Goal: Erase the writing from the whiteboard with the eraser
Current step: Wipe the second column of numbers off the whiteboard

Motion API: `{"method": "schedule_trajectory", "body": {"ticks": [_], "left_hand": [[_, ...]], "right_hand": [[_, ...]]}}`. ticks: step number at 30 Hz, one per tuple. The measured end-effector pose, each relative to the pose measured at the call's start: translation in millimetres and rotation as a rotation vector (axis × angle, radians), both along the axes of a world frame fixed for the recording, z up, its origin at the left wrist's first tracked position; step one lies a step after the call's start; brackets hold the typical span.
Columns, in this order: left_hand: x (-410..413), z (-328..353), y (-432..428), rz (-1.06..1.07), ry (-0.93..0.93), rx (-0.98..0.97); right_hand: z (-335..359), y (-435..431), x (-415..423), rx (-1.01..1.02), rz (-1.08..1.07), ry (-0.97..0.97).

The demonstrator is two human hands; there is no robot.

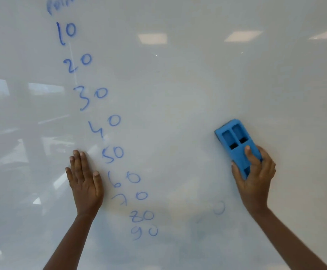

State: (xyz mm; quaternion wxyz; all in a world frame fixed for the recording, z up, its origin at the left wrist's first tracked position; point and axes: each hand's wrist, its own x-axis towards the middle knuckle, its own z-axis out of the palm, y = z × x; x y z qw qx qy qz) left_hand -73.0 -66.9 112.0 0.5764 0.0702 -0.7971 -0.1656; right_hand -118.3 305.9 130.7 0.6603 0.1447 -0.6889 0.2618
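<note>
Eraser, blue, gripped by the right hand against the whiteboard; left hand spread flat beside blue numbers.

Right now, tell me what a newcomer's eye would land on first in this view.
The bright blue foam eraser stands out first, held in the right hand against the whiteboard, right of centre. Next comes the slanting column of blue handwritten numbers, 10 at the top left down to 90 near the bottom centre. The left hand lies flat and open on the board just left of the 50 and 60.
</note>
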Motion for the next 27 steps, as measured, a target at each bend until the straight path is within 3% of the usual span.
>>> {"method": "schedule_trajectory", "body": {"ticks": [3, 9, 12, 17, 21, 25, 27], "left_hand": [[0, 0, 0, 0.008, -0.006, 0.003], [1, 0, 0, 0.013, -0.017, -0.004], [2, -1, -2, 0.011, -0.019, -0.019], [3, -2, -3, 0.004, -0.021, -0.033], [2, -2, -2, 0.003, -0.013, -0.027], [1, -2, -3, 0.005, -0.006, -0.031], [0, -3, -3, 0.008, -0.005, -0.027]], "right_hand": [[-57, -13, 8, 0.156, -0.004, -0.033], [-152, 14, 11, 1.068, 0.017, 0.027], [-142, 34, 7, 1.239, 0.016, 0.029], [-70, 51, -4, 1.054, 0.009, 0.119], [-19, 61, -4, 0.604, -0.037, 0.028], [-46, 32, 3, 0.042, -0.057, -0.069], [-77, 14, 8, 0.043, -0.051, -0.083]]}}
